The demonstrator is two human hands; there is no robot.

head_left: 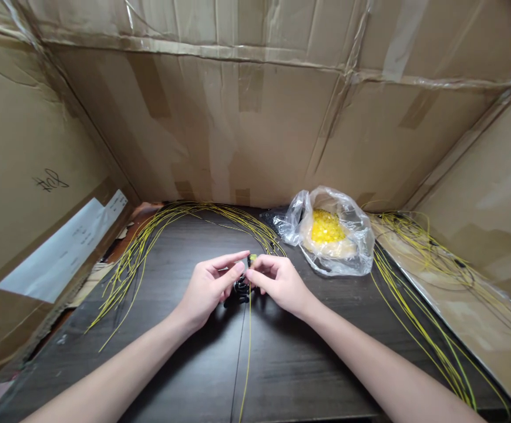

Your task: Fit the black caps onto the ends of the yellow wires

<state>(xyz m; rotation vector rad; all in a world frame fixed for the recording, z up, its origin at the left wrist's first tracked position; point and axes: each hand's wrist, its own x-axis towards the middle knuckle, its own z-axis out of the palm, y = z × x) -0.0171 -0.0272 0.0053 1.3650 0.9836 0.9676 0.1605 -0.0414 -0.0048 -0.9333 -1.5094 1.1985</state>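
Observation:
My left hand [209, 288] and my right hand [277, 285] meet at the middle of the dark wood table [308, 364]. Their fingertips pinch a small black-and-yellow wire-end piece [252, 259] from either side. A thin yellow wire [247, 358] hangs from it over the table's near edge. Just below my fingers lies a small black cluster of connectors or wire ends [241, 289], partly hidden by my hands. Loose yellow wire bundles curve across the table at the left [143, 258] and right [414, 305].
A clear plastic bag [335, 235] of small yellow parts [327, 227] sits at the back right of the table. Taped cardboard sheets [194, 117] wall the back and sides. More yellow wires lie on a cardboard sheet [471, 305] at the right.

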